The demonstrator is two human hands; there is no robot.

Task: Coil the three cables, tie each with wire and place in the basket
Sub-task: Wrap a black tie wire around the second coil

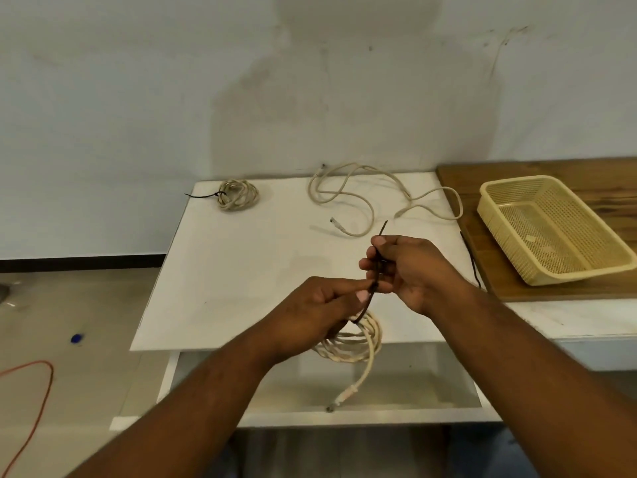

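A coiled cream cable (358, 343) hangs below my hands over the table's front edge, its plug end dangling down. A dark tie wire (375, 270) runs up from the coil between both hands. My left hand (317, 305) pinches the wire low down, just above the coil. My right hand (410, 270) grips the wire higher up, and its tip sticks out above the fingers. A second coiled cable (238, 194), tied with black wire, lies at the table's far left. A loose cream cable (358, 198) sprawls at the far middle. The yellow mesh basket (496, 215) sits to the right, with nothing in it.
The white table (241, 270) holds the cables, and the basket stands on a wooden board (586, 170) at the right. Another black wire (474, 263) lies along the board's left edge. An orange cord (38, 384) and a blue object (76, 338) lie on the floor at left.
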